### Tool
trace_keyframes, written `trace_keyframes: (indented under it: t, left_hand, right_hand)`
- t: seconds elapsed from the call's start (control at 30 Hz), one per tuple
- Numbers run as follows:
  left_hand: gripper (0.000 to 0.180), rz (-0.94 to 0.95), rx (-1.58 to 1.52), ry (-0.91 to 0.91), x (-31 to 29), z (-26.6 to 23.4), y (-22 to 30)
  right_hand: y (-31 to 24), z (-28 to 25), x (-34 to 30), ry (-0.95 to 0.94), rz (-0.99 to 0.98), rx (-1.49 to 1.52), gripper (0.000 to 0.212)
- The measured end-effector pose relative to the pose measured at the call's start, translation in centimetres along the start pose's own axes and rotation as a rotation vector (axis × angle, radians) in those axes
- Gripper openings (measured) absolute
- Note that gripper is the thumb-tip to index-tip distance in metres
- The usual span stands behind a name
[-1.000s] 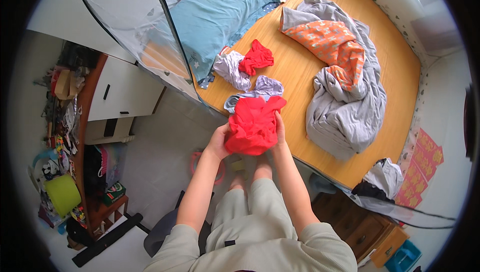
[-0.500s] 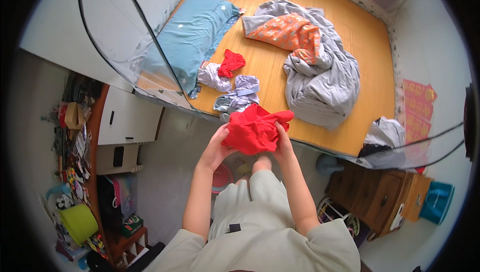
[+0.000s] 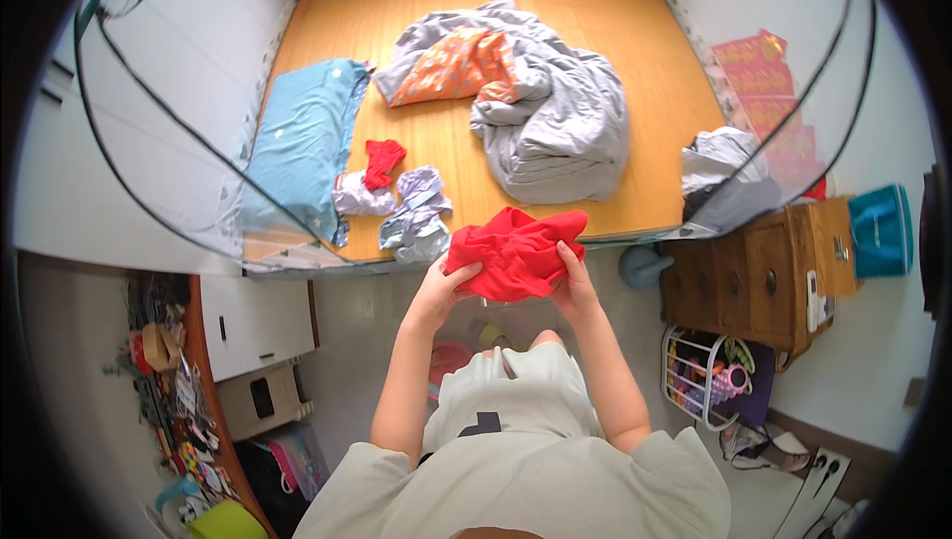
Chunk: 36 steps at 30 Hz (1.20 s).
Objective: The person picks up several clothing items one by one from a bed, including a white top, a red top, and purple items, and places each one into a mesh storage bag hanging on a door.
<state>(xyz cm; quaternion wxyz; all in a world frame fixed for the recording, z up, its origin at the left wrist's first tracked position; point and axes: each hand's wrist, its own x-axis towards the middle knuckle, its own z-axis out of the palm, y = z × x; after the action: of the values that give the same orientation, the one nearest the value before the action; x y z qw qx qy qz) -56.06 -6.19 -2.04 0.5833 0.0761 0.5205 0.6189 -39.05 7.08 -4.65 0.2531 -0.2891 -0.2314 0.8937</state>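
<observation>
I hold a bunched red garment (image 3: 516,251) in front of me, at the near edge of a bed with a yellow mat (image 3: 595,53). My left hand (image 3: 446,281) grips its left side and my right hand (image 3: 573,276) grips its right side. On the mat just beyond lie a lilac garment (image 3: 416,220), a smaller pale one (image 3: 359,199) and a small red piece (image 3: 382,160).
A crumpled grey quilt with an orange patch (image 3: 535,113) lies mid-bed, a blue pillow (image 3: 302,142) at left. A mosquito-net frame (image 3: 198,142) arches over the bed. A wooden drawer chest (image 3: 764,276) and wire basket (image 3: 699,375) stand right, a cluttered desk (image 3: 188,390) left.
The view has swung so the bed sits straight ahead. The red garment stays in both hands, now spread a little wider and lower in front of me.
</observation>
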Motion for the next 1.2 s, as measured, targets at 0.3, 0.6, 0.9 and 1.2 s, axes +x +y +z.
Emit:
trace_keyframes:
  t: [0.3, 0.6, 0.9, 1.2]
  left_hand:
    - [0.037, -0.075, -0.011, -0.133, 1.7, 10.9, -2.3]
    - [0.035, -0.115, 0.093, -0.289, -0.2, 22.1, -7.7]
    - [0.036, -0.241, 0.206, -0.459, -1.5, 31.4, -12.1]
    - [0.037, -0.35, 0.369, -0.711, 0.1, 38.1, -13.3]
  right_hand:
    - [-6.4, -5.4, -8.5, 0.065, -0.184, 0.119, 0.038]
    - [-11.7, -12.5, -19.1, 0.159, -0.342, 0.178, 0.037]
    - [-13.7, -17.6, -28.3, 0.215, -0.571, 0.376, 0.036]
    - [-13.9, -18.5, -32.5, 0.341, -0.835, 0.5, 0.038]
